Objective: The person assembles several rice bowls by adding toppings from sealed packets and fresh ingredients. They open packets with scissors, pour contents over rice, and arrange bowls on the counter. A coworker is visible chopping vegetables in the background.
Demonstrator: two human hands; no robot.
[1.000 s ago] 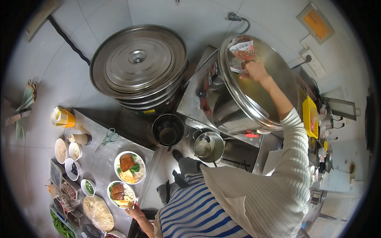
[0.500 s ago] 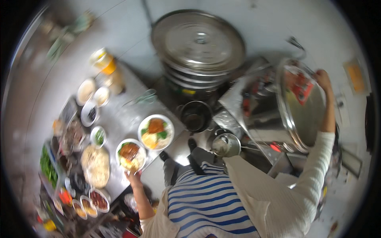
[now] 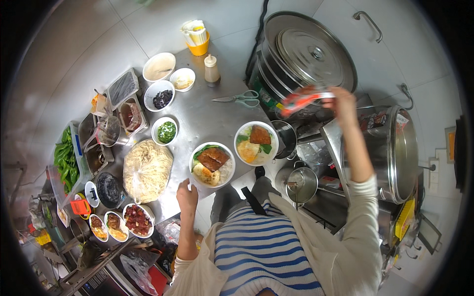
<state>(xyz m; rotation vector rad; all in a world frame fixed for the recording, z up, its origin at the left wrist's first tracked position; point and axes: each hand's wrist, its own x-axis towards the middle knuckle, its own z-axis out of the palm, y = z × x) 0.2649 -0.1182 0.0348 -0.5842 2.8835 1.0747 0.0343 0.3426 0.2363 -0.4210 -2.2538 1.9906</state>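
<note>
My right hand [image 3: 341, 104] is raised near the big steel pot, closed on a red-and-white packet [image 3: 302, 102] blurred by motion. Loosely bent, with finger and thumb apart, my left hand [image 3: 187, 198] holds nothing beside the near rim of a white bowl [image 3: 212, 186]. That bowl holds rice, greens, fried egg and a glazed brown slab [image 3: 213, 159]. To its right, a second white bowl [image 3: 256, 165] at the table's edge has similar food, topped by another brown slab [image 3: 260, 134].
Noodles in a clear bag [image 3: 147, 170], chopped greens [image 3: 167, 131], scissors [image 3: 242, 99] and a squeeze bottle [image 3: 211, 69] share the steel table. Green peppers [image 3: 66, 158] fill a tub at left. A lidded steel pot [image 3: 316, 52] and another tall pot [image 3: 405, 153] stand at right.
My right hand has brought the packet leftward, away from the tall pot at right. The left hand has come off the bowl's rim. The view has turned toward the table.
</note>
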